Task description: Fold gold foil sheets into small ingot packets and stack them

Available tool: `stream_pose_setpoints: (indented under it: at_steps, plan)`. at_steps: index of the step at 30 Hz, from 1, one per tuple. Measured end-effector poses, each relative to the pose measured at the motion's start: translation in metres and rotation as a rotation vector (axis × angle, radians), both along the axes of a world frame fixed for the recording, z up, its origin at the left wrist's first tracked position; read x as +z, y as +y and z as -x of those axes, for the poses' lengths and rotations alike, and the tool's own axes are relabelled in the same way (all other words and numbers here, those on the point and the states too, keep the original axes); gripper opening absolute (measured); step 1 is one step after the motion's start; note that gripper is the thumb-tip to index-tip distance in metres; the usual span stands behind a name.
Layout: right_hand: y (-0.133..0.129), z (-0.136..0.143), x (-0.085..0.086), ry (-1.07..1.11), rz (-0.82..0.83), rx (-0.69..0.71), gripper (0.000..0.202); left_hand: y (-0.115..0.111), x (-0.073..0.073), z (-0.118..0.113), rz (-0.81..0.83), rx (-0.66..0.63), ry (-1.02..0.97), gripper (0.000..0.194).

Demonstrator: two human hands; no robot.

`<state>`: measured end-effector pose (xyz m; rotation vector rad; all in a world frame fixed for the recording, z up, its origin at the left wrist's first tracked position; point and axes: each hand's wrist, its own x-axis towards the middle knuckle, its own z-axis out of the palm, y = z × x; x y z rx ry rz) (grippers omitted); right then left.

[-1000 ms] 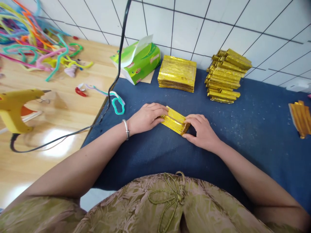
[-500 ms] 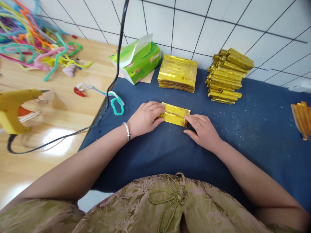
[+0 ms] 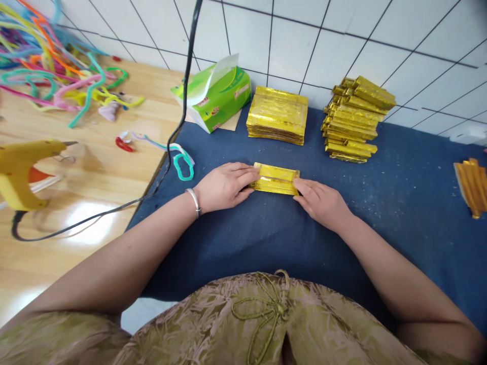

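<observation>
A gold foil sheet with a lengthwise crease lies on the dark blue cloth in front of me. On its left end my left hand has its fingers and thumb closed around the edge. My right hand pinches the right end between thumb and fingers. Behind the sheet is a stack of flat gold foil. To the right of that stack, a pile of folded gold strips leans near the tiled wall.
A green tissue pack sits at the back left. A black cable hangs down to a yellow glue gun. Colourful pipe cleaners cover the wooden table's far left. More folded foil lies far right.
My right thumb has come in against the sheet's right end. The sheet's near edge has risen slightly and it looks narrower. My left hand has shifted a little to the left.
</observation>
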<state>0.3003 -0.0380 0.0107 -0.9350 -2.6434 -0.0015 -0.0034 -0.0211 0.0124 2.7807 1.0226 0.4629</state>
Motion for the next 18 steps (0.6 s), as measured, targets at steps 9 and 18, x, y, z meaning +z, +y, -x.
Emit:
stream_pose_setpoints:
  at_steps: [9,18]
  plan:
    - [0.0034,-0.0007,-0.0026,0.071,0.014,0.031,0.025,-0.0006,-0.0050,0.0039,-0.066,-0.024,0.041,0.030]
    - [-0.0001,0.0052,-0.0043,0.064,0.009,-0.034,0.017,0.0030,-0.0082,0.0043,-0.015,0.027,-0.043,0.026]
